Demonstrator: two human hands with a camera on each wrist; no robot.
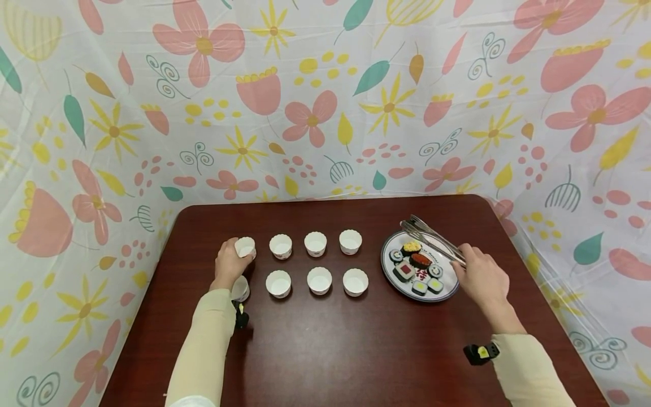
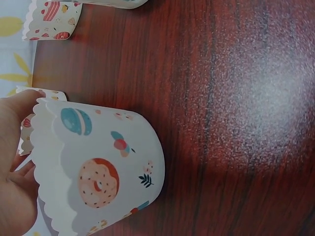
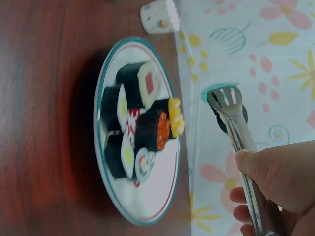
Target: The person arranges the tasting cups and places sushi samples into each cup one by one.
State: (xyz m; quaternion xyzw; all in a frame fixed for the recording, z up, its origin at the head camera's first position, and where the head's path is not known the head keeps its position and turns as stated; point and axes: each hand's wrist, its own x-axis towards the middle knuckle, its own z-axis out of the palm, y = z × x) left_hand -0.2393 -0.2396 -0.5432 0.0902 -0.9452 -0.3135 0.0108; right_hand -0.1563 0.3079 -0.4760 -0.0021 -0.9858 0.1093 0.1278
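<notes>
At the back left of the table, my left hand [image 1: 230, 264] holds a white paper baking cup [image 1: 246, 247] by its side. A second scalloped cup [image 1: 240, 289] stands beside that wrist, partly hidden by the arm; the left wrist view shows its printed doughnut [image 2: 98, 183]. On the right, my right hand [image 1: 483, 278] grips metal tongs [image 1: 432, 238] above a round plate [image 1: 448, 277]. Several sushi pieces lie there, among them an orange-topped one [image 1: 420, 260], a yellow-topped one [image 1: 411, 247] and a large roll [image 1: 404, 271]. Between the tong tips [image 3: 226, 98] I see no sushi.
More white baking cups stand in two rows mid-table, such as a back one [image 1: 315, 244] and a front one [image 1: 319, 281]. The dark wooden table [image 1: 325, 350] meets a flowered cloth [image 1: 325, 141] at the back and sides.
</notes>
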